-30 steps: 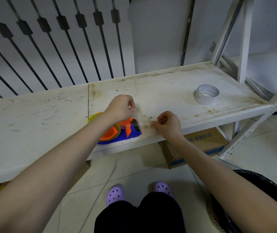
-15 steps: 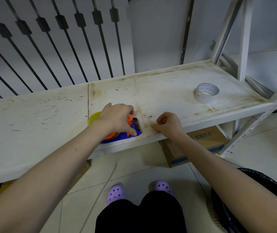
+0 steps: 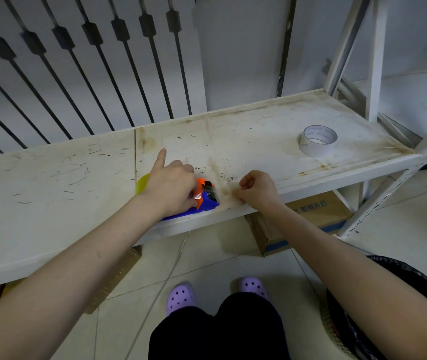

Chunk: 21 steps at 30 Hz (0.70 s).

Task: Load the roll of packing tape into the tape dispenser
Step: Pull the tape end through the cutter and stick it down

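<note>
The tape dispenser (image 3: 207, 201), blue with orange parts and a yellow edge, lies at the front edge of the white shelf (image 3: 51, 183). My left hand (image 3: 170, 187) presses down on top of it, index finger raised, and hides most of its body. My right hand (image 3: 257, 189) is closed just right of the dispenser and pinches the end of a clear tape strip (image 3: 224, 189) that stretches from the dispenser's front. A separate roll of white tape (image 3: 317, 141) lies flat on the shelf at the far right, apart from both hands.
White shelf uprights (image 3: 374, 74) stand at the right. Dark railing bars (image 3: 119, 61) run behind the shelf. A cardboard box (image 3: 316, 211) sits under the shelf on the tiled floor. A black bin (image 3: 399, 315) is at the lower right, beside my feet in purple clogs (image 3: 181, 297).
My left hand has dropped from above the dispenser onto it and lifted its index finger. My right hand has kept its pinch on the tape strip almost in place.
</note>
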Tool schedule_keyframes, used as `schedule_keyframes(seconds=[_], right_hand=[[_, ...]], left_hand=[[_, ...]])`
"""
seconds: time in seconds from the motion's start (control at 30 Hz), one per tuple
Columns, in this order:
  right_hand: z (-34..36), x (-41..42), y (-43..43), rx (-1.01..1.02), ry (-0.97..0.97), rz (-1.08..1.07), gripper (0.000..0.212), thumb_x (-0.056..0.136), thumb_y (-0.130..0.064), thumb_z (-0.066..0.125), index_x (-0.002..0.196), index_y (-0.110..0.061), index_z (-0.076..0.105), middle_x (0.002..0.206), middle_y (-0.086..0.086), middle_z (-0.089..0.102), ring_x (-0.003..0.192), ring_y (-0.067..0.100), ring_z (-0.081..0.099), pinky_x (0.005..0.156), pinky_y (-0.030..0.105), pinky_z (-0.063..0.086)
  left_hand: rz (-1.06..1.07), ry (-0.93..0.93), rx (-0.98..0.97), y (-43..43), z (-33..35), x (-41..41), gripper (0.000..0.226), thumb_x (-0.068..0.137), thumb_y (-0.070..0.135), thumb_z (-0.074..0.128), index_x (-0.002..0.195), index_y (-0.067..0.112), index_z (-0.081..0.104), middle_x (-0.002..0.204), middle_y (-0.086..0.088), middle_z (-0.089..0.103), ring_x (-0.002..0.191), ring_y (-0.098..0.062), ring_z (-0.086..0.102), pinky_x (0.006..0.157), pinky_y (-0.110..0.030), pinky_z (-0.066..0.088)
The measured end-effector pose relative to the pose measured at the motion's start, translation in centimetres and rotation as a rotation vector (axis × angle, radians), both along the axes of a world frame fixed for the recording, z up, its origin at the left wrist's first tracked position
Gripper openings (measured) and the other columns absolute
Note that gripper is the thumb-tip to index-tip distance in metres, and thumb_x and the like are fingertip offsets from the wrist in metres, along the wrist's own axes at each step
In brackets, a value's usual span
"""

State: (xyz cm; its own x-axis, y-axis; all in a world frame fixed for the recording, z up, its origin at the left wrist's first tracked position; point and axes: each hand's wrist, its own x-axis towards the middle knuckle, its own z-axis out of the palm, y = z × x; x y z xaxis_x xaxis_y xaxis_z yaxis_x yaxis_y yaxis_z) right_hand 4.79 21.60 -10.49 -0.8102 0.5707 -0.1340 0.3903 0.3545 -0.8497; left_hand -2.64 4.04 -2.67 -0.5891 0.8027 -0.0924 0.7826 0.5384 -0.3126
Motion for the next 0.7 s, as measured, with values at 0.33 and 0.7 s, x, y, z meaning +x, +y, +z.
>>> schedule_keyframes(seconds=[0.33, 0.7], right_hand=[[-0.3, -0.4, -0.1, -0.059, 0.191, -0.162, 0.015, 0.077, -0.009, 0.069, 0.086, -0.009, 0.057, 0.075, 0.002, 0.057, 0.068, 0.016, 0.056, 0.066, 0.028, 0.051], [-0.2, -2.7, 0.4, -0.249, 0.129, -0.239, 0.016, 0.075, -0.005, 0.07, 0.083, -0.01, 0.056, 0.071, 0.007, 0.061, 0.061, 0.018, 0.059, 0.063, 0.03, 0.054]], left_hand=[[-0.039, -0.003, 0.013, -1.1, -0.8, -0.5, 0.031, 0.087, 0.042, 0.048, 0.114, 0.035, 0.062, 0.115, 0.001, 0.051, 0.11, -0.022, 0.046, 0.083, -0.033, 0.033], [0.004, 0.077, -0.027, -0.2, -0.7, -0.4, 0.03, 0.086, 0.038, 0.048, 0.108, 0.026, 0.066, 0.11, -0.002, 0.054, 0.106, -0.025, 0.05, 0.088, -0.038, 0.031]])
